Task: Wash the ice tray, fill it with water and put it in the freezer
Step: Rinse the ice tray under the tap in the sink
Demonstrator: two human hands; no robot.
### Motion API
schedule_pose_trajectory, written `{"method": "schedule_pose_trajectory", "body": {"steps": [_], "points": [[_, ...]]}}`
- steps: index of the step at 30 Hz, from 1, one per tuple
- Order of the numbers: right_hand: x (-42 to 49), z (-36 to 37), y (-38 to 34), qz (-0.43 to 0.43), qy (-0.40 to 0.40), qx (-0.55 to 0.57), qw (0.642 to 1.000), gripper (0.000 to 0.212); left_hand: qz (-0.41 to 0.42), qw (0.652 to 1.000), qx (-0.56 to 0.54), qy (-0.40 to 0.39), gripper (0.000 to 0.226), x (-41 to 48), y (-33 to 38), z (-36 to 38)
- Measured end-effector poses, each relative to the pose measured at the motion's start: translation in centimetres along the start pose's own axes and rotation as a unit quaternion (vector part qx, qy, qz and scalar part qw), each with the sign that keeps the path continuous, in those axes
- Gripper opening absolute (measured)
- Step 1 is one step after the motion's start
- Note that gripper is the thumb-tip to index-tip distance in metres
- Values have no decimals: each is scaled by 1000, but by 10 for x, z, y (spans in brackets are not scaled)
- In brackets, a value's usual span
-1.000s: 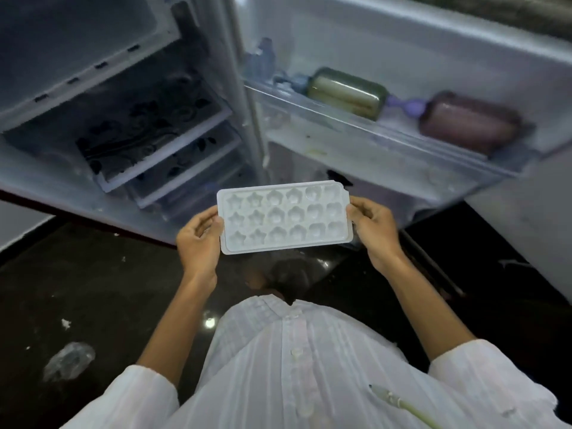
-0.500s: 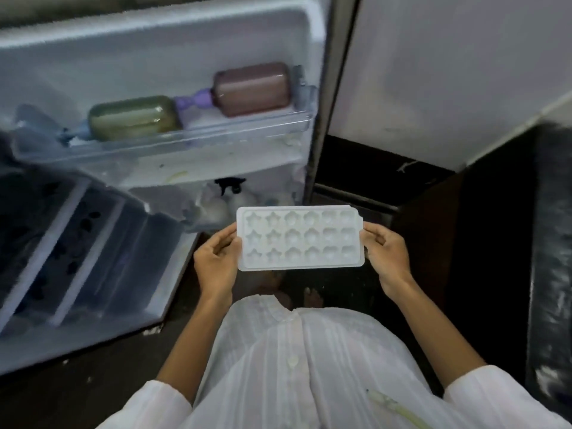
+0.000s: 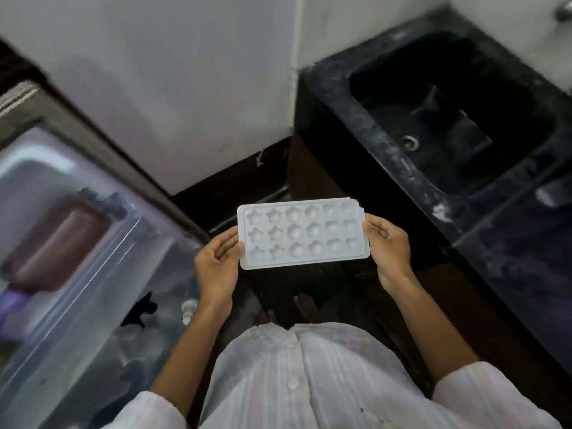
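Ice tray [image 3: 301, 233], white and empty-looking, sits level in front of the person's chest, pinched at its two short ends: the left hand [image 3: 216, 265] clamps the end at 9 o'clock, thumb over the rim and fingers beneath, and the right hand [image 3: 389, 247] grips the end at 3 o'clock the same way. Both hands are closed on it, and nothing else supports it.

Its star and round cavities face up and look dry, so the washing is probably not yet done. The dark sink [image 3: 445, 119] lies at about 2 o'clock, well apart from the tray, with its drain [image 3: 410, 142] visible; the tap is barely in view at the top right corner. The open fridge door [image 3: 77, 267] stands at 8 o'clock, a brown bottle [image 3: 58, 246] lying in its shelf.

Risks, as I judge them: the door left open may catch the left elbow. Thin plastic held only at its ends could flex or twist, and wet fingers at the sink may slip. Once filled, any tilt would spill water onto the dark floor [image 3: 309, 292] near the bare feet.
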State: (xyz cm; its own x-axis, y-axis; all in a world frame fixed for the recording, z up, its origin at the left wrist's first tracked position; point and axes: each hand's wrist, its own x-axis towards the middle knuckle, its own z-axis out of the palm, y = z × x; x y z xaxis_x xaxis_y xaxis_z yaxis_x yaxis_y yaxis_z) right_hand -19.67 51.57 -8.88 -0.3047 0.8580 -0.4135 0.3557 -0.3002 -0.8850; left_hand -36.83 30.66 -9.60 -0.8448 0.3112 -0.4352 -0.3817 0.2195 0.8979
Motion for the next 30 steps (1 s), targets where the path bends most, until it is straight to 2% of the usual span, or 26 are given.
{"method": "schedule_pose_trajectory", "body": {"steps": [5,10,17,21,25,30], "points": [[-19,-45,-2,4,115,73,991,17,41,991,39,-124,34,7,25,49],[-24,-91,-1,13,204,125,971,19,69,974,55,-211,32,4,49,112],[-4,-146,-10,7,258,170,951,24,11,952,45,-304,37,5,72,205],[27,-172,-18,-2,263,185,947,26,-10,946,44,-320,26,12,83,254],[60,-191,-31,-7,268,206,941,25,7,945,50,-324,16,16,93,291],[101,-206,-48,-13,269,211,940,28,42,944,67,-320,21,26,111,327]]}}
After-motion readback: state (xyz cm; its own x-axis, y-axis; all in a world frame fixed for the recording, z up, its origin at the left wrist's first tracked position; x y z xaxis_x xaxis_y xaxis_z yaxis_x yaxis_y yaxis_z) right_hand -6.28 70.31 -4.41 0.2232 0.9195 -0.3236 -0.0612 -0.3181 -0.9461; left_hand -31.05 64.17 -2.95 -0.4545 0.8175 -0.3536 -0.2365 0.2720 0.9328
